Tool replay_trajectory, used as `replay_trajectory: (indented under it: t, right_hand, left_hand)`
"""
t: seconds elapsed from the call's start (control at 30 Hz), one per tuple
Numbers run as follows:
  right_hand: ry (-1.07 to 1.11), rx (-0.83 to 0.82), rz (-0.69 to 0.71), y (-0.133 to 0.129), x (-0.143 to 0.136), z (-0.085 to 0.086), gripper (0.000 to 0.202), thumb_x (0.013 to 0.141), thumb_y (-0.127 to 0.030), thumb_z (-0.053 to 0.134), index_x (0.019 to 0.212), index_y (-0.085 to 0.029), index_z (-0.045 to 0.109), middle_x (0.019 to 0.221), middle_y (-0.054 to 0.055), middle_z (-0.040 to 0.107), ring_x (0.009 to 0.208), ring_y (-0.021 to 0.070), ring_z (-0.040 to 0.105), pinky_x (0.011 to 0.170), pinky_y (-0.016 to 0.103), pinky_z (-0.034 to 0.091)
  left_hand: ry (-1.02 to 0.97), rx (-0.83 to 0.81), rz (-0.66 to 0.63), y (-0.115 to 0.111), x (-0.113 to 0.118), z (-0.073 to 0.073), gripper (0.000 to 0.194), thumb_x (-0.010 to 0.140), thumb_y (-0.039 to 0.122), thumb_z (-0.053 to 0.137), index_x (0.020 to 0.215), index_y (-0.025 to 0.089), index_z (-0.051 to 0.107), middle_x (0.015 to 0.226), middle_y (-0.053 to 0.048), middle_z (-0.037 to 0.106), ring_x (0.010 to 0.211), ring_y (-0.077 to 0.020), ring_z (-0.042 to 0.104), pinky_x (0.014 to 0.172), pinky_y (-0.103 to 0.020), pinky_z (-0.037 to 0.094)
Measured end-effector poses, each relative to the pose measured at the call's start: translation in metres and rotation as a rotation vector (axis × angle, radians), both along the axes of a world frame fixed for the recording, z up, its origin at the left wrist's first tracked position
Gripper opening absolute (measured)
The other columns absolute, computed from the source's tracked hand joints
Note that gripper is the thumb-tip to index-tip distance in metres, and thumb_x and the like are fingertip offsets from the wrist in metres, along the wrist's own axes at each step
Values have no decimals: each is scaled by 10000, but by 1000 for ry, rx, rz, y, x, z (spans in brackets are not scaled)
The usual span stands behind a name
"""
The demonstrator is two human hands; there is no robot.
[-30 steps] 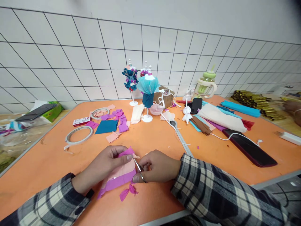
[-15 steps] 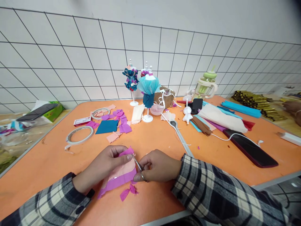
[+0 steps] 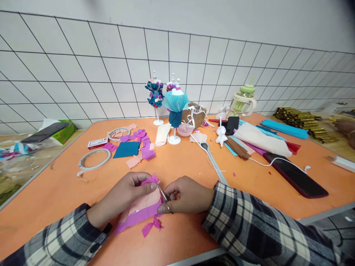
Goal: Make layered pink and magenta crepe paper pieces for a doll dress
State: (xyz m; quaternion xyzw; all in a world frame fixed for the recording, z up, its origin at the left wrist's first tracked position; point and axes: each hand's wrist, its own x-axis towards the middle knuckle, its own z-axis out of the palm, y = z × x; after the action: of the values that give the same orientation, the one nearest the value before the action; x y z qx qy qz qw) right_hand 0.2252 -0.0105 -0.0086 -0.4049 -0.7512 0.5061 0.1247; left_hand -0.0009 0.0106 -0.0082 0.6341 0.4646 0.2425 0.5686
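My left hand point(image 3: 127, 195) pinches the upper end of a layered piece of crepe paper point(image 3: 144, 213), peach on top of magenta-purple. The paper slants down toward my left sleeve, its lower end resting near the table surface. In my right hand point(image 3: 185, 195) is a pair of small scissors point(image 3: 164, 193), with the fingers through the handle loops. The blades point up and left and meet the paper's right edge, close to my left thumb tip. A crumpled magenta paper scrap point(image 3: 152, 226) lies on the orange table just below the paper.
Rolls of tape point(image 3: 95, 159), a blue paper square point(image 3: 127, 149) and purple scraps lie ahead on the left. Small dress forms point(image 3: 175, 114) stand in the middle. A ruler point(image 3: 213, 162), phone point(image 3: 296, 175), folded papers point(image 3: 262, 138) and green-lidded bottle point(image 3: 244, 99) are on the right.
Both hands stay nearly in place, with the scissors at the same edge of the paper. The view has shifted very slightly.
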Motion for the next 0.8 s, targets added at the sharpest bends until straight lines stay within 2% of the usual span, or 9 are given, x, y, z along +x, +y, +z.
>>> replay_trajectory:
  t: [0.33,0.57,0.8]
  right_hand:
    - [-22,8,14,1,0,3,446,759,-607,745,715,-172,657,603,-55,533,587,92,457,547,227,322]
    - [-6,26,38,0,0,5,418,753,-578,764,734,-175,656,699,-48,575,700,111,522,670,226,382]
    - [-10,8,18,1,1,1,394,756,-560,768,724,-178,674,592,-58,533,584,96,463,552,230,322]
  left_hand:
    - [7,5,1,0,0,0,438,758,567,754,675,150,651,621,19,562,583,-125,463,526,-226,383]
    - [-44,-52,-12,-3,3,4,374,773,523,758,738,155,704,702,-27,683,629,-165,564,552,-250,443]
    - [-9,-26,48,-3,1,3,411,729,550,783,698,150,693,650,-1,625,613,-151,523,563,-252,445]
